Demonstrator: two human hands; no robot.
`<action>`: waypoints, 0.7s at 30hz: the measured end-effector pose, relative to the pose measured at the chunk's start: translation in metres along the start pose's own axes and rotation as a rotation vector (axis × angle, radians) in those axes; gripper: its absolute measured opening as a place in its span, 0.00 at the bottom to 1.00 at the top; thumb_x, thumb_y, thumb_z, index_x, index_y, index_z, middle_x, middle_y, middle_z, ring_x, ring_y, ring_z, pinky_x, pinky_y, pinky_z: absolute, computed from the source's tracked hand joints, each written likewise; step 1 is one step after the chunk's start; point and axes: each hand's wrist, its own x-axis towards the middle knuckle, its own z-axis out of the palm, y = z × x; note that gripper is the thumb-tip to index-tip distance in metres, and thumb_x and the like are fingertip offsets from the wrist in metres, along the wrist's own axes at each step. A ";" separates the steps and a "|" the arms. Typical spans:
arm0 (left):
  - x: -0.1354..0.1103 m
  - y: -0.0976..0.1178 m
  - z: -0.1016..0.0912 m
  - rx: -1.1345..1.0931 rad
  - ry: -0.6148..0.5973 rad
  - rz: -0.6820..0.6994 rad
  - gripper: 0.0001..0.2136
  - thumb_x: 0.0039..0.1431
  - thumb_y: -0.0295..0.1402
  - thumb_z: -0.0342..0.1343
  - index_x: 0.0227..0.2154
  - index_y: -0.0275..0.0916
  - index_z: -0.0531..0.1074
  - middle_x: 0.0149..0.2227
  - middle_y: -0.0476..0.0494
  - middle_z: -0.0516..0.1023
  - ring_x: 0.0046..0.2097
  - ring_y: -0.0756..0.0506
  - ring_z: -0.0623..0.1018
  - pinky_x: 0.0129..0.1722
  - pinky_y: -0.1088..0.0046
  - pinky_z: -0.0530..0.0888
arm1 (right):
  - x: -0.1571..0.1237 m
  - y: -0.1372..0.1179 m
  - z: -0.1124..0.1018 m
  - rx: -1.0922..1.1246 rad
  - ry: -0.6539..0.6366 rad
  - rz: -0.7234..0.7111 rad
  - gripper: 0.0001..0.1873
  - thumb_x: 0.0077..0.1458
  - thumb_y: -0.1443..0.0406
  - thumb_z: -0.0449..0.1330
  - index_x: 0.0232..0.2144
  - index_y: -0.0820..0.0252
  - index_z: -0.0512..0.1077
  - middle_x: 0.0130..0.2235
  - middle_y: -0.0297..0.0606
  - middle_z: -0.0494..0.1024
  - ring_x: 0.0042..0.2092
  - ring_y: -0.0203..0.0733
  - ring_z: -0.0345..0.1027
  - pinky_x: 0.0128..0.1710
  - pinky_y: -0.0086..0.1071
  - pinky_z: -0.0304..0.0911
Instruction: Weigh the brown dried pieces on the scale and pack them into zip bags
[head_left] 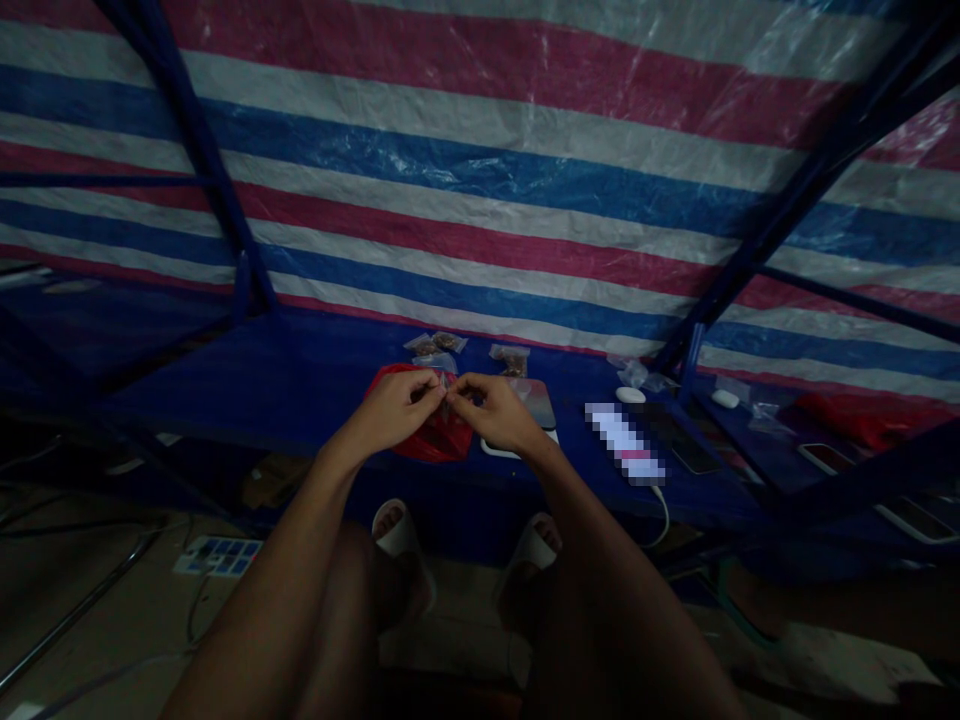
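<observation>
As your left hand and right hand meet over red bag, fingers clamped on small shiny item.

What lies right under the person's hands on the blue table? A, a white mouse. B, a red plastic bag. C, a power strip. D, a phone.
B: the red plastic bag lies on the blue table, directly beneath the left hand and right hand.
</observation>
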 end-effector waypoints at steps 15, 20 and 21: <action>-0.007 -0.002 0.002 0.259 0.159 0.175 0.19 0.61 0.37 0.59 0.54 0.40 0.70 0.59 0.34 0.78 0.61 0.34 0.77 0.60 0.57 0.73 | 0.001 -0.007 0.000 -0.184 0.192 0.026 0.07 0.59 0.63 0.61 0.28 0.55 0.71 0.29 0.33 0.79 0.31 0.39 0.71 0.34 0.32 0.62; -0.005 -0.012 0.009 0.134 0.083 0.094 0.26 0.61 0.44 0.65 0.59 0.41 0.70 0.61 0.35 0.79 0.61 0.34 0.80 0.62 0.56 0.74 | 0.004 -0.007 0.003 0.040 0.201 0.059 0.04 0.57 0.64 0.60 0.30 0.56 0.74 0.31 0.34 0.81 0.33 0.42 0.76 0.36 0.34 0.68; -0.004 -0.013 0.009 0.118 0.083 0.076 0.23 0.62 0.45 0.64 0.56 0.42 0.72 0.57 0.37 0.82 0.57 0.35 0.82 0.59 0.58 0.75 | 0.005 -0.006 0.004 0.073 0.206 0.077 0.05 0.58 0.63 0.60 0.30 0.56 0.74 0.31 0.35 0.81 0.33 0.42 0.76 0.36 0.34 0.69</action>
